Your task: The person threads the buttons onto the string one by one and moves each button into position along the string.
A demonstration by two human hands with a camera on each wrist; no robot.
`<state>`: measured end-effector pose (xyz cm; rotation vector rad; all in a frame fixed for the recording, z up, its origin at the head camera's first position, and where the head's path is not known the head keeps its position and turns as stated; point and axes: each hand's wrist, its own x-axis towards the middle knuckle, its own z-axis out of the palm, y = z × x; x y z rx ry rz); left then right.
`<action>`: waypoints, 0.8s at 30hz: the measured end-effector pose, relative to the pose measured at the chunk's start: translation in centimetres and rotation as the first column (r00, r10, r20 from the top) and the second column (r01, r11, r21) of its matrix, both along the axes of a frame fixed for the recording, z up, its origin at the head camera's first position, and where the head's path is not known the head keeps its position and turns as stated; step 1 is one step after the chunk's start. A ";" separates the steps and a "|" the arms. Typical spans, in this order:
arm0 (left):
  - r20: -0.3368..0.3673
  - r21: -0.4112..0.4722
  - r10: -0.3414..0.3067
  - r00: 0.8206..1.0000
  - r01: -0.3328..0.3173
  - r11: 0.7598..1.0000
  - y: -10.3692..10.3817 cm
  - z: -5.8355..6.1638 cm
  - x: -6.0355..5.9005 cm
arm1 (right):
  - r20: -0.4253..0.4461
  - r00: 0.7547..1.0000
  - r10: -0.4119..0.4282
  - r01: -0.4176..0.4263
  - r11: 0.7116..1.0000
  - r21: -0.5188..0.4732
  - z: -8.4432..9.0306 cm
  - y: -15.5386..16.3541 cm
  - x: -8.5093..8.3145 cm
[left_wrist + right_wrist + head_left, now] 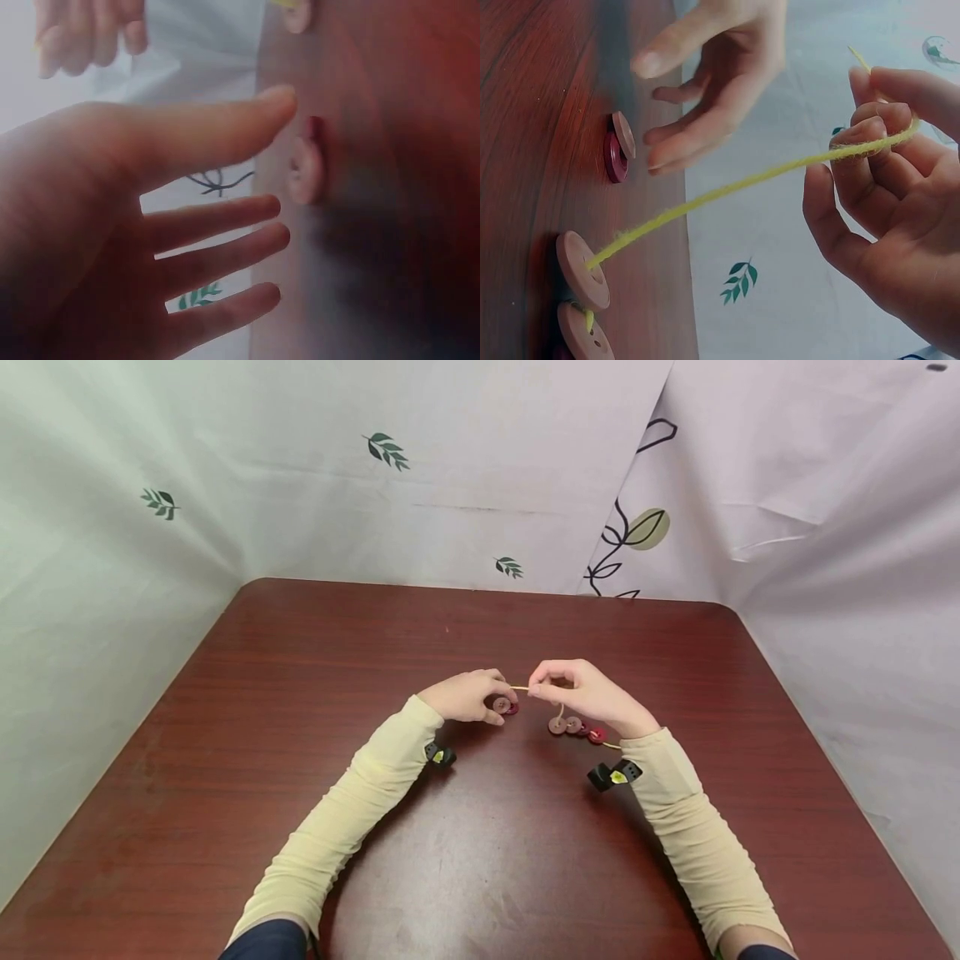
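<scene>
While the right hand (592,693) pinches the yellow yarn (727,187) btwn curled fingers w/ its tip poking out, the strand runs down to the threaded buttons (573,725) lying on the table (300,693) just below that hand. The left hand (467,695) is spread, fingers relaxed, gripping nothing, hovering right by two loose buttons (505,705) stacked on the table.

On the table (300,693), near its middle, the left hand (467,695) sits just left of the right hand (585,693), a short gap between them. Two loose buttons (505,705) lie under the left hand's fingertips. A yarn strand (735,184) runs from the right hand's pinch down to the strung buttons (573,726), which lie in a row on the table below that hand, right of the loose pair.
</scene>
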<state>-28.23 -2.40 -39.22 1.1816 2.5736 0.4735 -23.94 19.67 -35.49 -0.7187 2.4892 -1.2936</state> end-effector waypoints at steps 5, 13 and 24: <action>-0.033 -0.004 0.020 0.999 -0.020 1.000 0.2 -0.8 -0.1 | -0.011 1.000 0.016 -0.016 1.000 0.018 0.0 0.1 -0.1; -0.117 0.039 0.042 0.992 -0.037 0.999 0.4 -1.4 -0.4 | -0.016 1.000 0.026 -0.025 0.999 0.040 -0.1 0.1 0.1; -0.047 0.109 0.072 0.996 -0.066 0.992 0.1 -0.3 -0.3 | -0.022 0.999 0.027 -0.026 0.998 0.066 -0.1 0.1 0.1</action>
